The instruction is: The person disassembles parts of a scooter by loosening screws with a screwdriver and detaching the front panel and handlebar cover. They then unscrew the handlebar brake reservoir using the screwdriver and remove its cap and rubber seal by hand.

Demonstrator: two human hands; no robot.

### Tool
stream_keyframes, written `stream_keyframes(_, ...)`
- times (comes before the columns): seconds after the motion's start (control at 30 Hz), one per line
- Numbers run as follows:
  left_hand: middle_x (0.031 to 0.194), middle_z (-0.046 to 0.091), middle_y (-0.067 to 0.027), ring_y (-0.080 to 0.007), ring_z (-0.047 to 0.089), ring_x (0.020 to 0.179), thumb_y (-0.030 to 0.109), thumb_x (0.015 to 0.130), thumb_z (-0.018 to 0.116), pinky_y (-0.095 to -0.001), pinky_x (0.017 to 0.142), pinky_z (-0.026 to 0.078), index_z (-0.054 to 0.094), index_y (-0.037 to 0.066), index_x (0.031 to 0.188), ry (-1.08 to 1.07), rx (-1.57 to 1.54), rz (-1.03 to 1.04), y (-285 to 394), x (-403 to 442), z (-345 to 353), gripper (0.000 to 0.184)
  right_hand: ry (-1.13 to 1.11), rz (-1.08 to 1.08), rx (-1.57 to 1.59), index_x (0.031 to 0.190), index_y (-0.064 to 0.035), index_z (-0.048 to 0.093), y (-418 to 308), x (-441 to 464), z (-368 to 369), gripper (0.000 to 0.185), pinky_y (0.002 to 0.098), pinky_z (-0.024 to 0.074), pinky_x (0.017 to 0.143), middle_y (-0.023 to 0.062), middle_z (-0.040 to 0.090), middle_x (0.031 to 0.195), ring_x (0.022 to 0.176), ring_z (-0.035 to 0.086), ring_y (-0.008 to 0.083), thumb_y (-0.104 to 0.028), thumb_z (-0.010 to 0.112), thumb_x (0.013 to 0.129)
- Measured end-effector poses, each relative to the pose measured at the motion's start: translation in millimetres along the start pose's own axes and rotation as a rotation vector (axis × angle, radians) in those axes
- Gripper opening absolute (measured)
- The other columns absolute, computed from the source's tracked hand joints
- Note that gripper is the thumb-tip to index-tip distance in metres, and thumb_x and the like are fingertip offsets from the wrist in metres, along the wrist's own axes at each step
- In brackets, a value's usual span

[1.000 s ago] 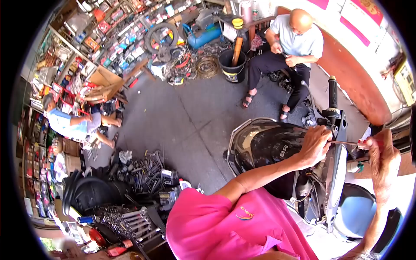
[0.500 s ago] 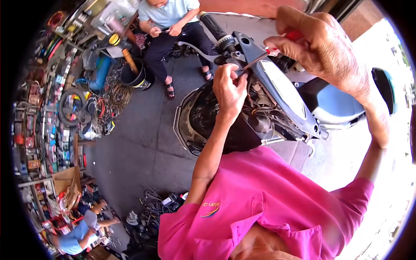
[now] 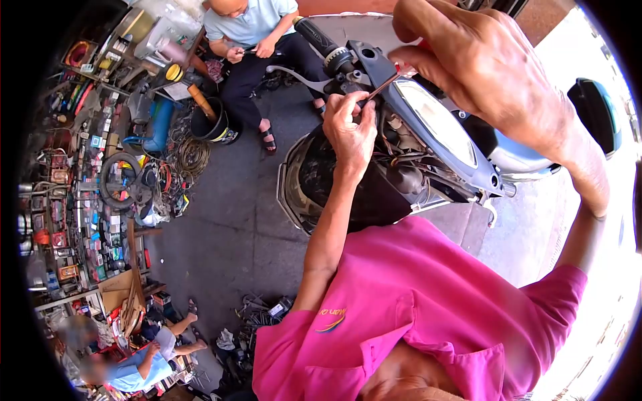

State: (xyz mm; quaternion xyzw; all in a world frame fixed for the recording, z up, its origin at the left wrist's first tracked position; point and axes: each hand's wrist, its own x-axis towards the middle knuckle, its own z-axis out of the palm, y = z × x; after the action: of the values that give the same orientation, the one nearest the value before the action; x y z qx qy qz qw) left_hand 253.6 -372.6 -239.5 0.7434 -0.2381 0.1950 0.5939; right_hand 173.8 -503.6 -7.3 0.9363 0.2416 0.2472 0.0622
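My right hand [image 3: 485, 77] is closed around the mostly hidden red handle of a screwdriver [image 3: 385, 86]. The screwdriver's thin shaft slants down to the left, over the edge of the scooter's handlebar cover [image 3: 438, 127]. At the shaft's lower end my left hand [image 3: 351, 130] is closed in a pinch, close to the tip and beside the handlebar. Whatever sits between its fingertips is too small or hidden to make out. Beneath the raised cover, wires [image 3: 401, 158] lie exposed. A brake lever [image 3: 297, 77] and black grip [image 3: 315, 37] extend to the far left.
A seated person [image 3: 251, 47] handles a small object beyond the scooter. Another person [image 3: 142, 367] is at lower left. Shelves crowded with parts [image 3: 87, 200] line the left side, near a black bucket [image 3: 215, 127]. Metal tools and parts [image 3: 257, 314] lie on the floor.
The whole view has shifted slightly. My right hand with the screwdriver has come a little to the left and appears larger. My left hand stays pinched by the screwdriver's tip.
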Motion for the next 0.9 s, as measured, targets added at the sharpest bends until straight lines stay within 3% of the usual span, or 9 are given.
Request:
stream_keyframes(0.17, 0.072, 0.044, -0.0031, -0.0182, 0.046, 0.064, 0.001, 0.07, 0.074, -0.0331, 0.058, 0.038, 0.067, 0.006, 0.089, -0.01, -0.022, -0.015, 0.6, 1.4, -1.0, 0.021, 0.019, -0.055, 0.285, 0.085, 0.0, 0.046, 1.7, 0.5, -3.5, 0.026, 0.0411, 0.0444, 0.05, 0.0169, 0.053, 0.069, 0.06, 0.057, 0.0363, -0.018, 0.065, 0.083)
stream_keyframes(0.37, 0.071, 0.044, -0.0033, -0.018, 0.046, 0.063, 0.001, 0.07, 0.074, -0.0331, 0.057, 0.038, 0.067, 0.006, 0.088, -0.015, -0.017, -0.015, 1.5, 2.0, -1.4, 0.02, -0.013, -0.023, 0.389, 0.087, 0.0002, 0.047, 4.7, 5.8, -7.7, 0.024, 0.0403, 0.0449, 0.052, 0.0173, 0.053, 0.071, 0.062, 0.058, 0.0361, -0.017, 0.064, 0.083)
stream_keyframes(0.53, 0.071, 0.044, -0.0035, -0.0184, 0.046, 0.064, 0.001, 0.071, 0.074, -0.0334, 0.059, 0.038, 0.068, 0.005, 0.089, -0.012, -0.024, -0.037, -0.2, 1.6, -0.4, 0.02, -0.165, -0.081, 0.626, 0.096, 0.003, 0.045, 16.8, 8.7, -5.8, 0.023, 0.0387, 0.0475, 0.059, 0.0196, 0.052, 0.093, 0.074, 0.059, 0.0335, -0.007, 0.061, 0.083)
stream_keyframes(0.63, 0.071, 0.044, -0.0033, -0.0187, 0.046, 0.064, 0.002, 0.07, 0.074, -0.0338, 0.06, 0.039, 0.068, 0.005, 0.089, -0.005, -0.01, -0.02, -0.6, 1.8, 0.6, 0.02, -0.083, -0.064, 0.603, 0.093, 0.0022, 0.048, 11.3, 11.0, -10.0, 0.023, 0.0368, 0.0478, 0.057, 0.0162, 0.055, 0.081, 0.067, 0.06, 0.0317, -0.012, 0.063, 0.083)
stream_keyframes(0.7, 0.07, 0.044, -0.003, -0.0189, 0.046, 0.064, 0.002, 0.07, 0.074, -0.0341, 0.061, 0.038, 0.069, 0.005, 0.089, -0.001, -0.007, -0.01, -2.4, 1.5, 1.4, 0.02, -0.089, 0.002, 0.399, 0.09, 0.0009, 0.049, 8.1, 9.7, -11.3, 0.023, 0.0369, 0.0472, 0.054, 0.0134, 0.055, 0.072, 0.061, 0.059, 0.0311, -0.015, 0.064, 0.084)
stream_keyframes(0.77, 0.07, 0.043, -0.0007, -0.0127, 0.045, 0.062, -0.001, 0.071, 0.074, -0.0285, 0.055, 0.038, 0.069, 0.003, 0.09, 0.003, -0.01, 0.026, -2.2, 1.6, 1.1, 0.02, -0.081, 0.035, 0.239, 0.087, -0.0004, 0.049, 7.4, 6.9, -8.5, 0.023, 0.0372, 0.0465, 0.052, 0.0105, 0.054, 0.063, 0.056, 0.059, 0.0305, -0.018, 0.065, 0.084)
stream_keyframes(0.9, 0.07, 0.042, 0.0007, -0.0094, 0.044, 0.06, -0.004, 0.072, 0.073, -0.0258, 0.05, 0.038, 0.069, 0.002, 0.09, 0.014, -0.018, 0.062, -4.0, 2.3, 1.3, 0.019, 0.049, -0.123, 0.433, 0.095, 0.002, 0.047, 8.4, 8.2, -2.8, 0.028, 0.0386, 0.0465, 0.056, 0.0138, 0.056, 0.078, 0.066, 0.06, 0.0333, -0.011, 0.067, 0.08)
